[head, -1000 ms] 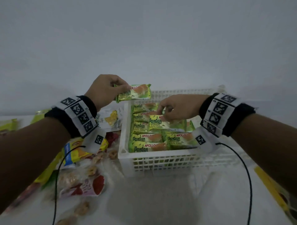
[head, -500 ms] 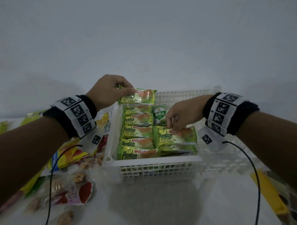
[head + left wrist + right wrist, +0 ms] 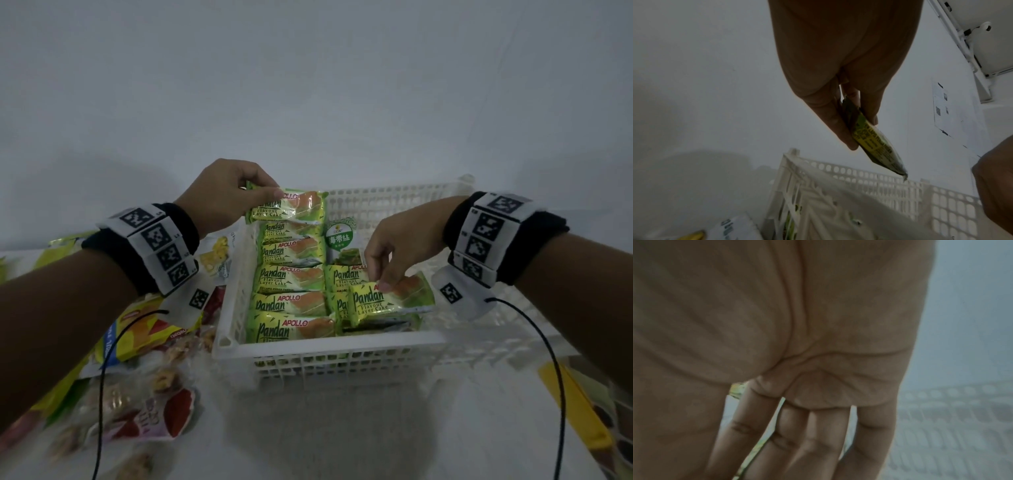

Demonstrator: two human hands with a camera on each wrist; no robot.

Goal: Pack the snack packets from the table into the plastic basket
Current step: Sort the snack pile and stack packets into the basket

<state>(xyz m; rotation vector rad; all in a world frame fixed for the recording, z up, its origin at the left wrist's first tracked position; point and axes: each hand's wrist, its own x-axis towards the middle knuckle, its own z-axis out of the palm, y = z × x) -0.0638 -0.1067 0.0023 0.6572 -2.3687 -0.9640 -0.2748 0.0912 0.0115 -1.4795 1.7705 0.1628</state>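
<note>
Our left hand pinches a green pandan cake packet over the white slatted plastic basket's upper-left corner; our right hand pinches another packet at centre right. We judge packing half done: loose snack bags remain lower left; room stays open along the right wall.
</note>
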